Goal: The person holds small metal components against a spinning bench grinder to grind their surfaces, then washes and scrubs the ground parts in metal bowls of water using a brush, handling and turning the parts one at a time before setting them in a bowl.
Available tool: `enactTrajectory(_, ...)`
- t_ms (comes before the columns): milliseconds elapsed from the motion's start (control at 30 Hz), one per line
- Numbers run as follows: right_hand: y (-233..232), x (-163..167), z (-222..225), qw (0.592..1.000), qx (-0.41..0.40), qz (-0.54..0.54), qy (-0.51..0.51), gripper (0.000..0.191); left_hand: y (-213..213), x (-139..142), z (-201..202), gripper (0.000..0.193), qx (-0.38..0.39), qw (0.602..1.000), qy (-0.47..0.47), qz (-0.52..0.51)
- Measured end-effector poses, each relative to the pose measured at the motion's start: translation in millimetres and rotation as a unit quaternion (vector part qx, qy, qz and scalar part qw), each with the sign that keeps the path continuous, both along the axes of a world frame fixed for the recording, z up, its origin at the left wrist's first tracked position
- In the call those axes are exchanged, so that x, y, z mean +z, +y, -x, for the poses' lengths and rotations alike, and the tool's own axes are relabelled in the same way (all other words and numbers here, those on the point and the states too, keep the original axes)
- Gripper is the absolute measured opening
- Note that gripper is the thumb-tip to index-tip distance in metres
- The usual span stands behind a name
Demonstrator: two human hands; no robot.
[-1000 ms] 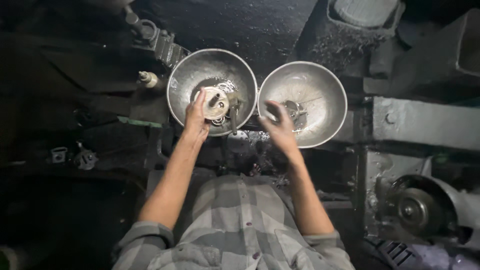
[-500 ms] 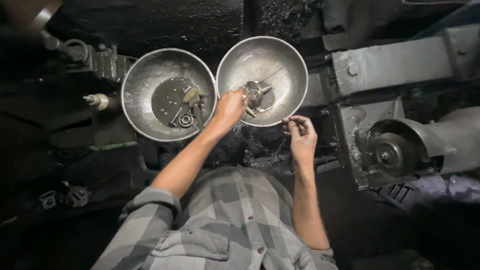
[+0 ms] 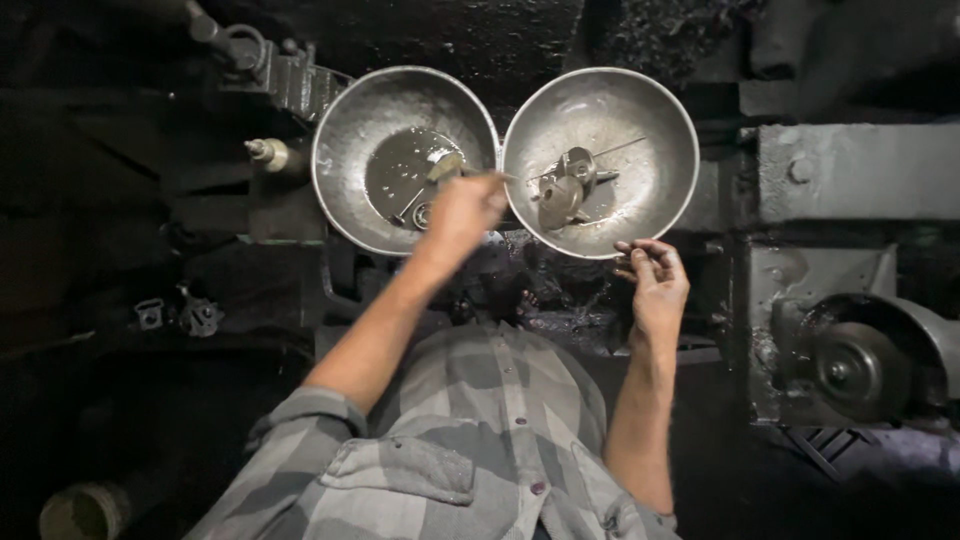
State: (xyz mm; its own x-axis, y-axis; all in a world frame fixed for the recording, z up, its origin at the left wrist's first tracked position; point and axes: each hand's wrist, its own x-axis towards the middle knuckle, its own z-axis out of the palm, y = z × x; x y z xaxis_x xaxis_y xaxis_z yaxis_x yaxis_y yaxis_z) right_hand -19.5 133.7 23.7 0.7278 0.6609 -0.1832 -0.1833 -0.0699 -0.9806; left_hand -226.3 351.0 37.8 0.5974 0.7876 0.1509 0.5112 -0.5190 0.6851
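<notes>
Between the two steel bowls, the left hand [image 3: 462,208] is pinched shut on a thin metal rod [image 3: 498,177] right over the spot where the rims meet. Left bowl [image 3: 340,170] has dark oily liquid pooled in it, right bowl [image 3: 660,190] has a couple of small metal parts [image 3: 565,185]. Right hand [image 3: 655,283] sits just below the right bowl's rim, fingers loosely curled, holding nothing I can make out.

Lighting: dim overall, light falling from above. Glare: bright sheen on left bowl [image 3: 405,160] and right bowl [image 3: 600,160]. Shadows: machinery at frame edges nearly black. Focus: centre sharp; corners soft, slightly curved by the wide lens.
</notes>
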Motion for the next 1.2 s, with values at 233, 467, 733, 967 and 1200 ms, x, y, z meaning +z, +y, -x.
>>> enactTrajectory(233, 18, 0, 6, 1.000, 0.029, 0.011, -0.003, 0.012, 46, -25, 79, 0.030, 0.011, 0.945, 0.321, 0.057)
enactTrajectory(467, 25, -6, 19, 0.996, 0.081, 0.028, -0.019, 0.012, 54, -35, 76, 0.044, -0.038, 0.922, 0.383, 0.031)
enactTrajectory(733, 15, -4, 16, 0.996, 0.075, 0.045, -0.020, 0.012, 80, 34, 102, 0.063, 0.077, 0.967, 0.151, 0.189)
enactTrajectory(967, 20, -6, 22, 0.992, 0.102, 0.066, -0.024, 0.012, 78, 85, 138, 0.022, 0.045, 0.973, -0.190, -0.122)
enactTrajectory(1200, 31, 4, 38, 0.991, 0.113, 0.056, -0.047, 0.012, 58, -13, 105, 0.038, 0.143, 0.985, 0.060, 0.075)
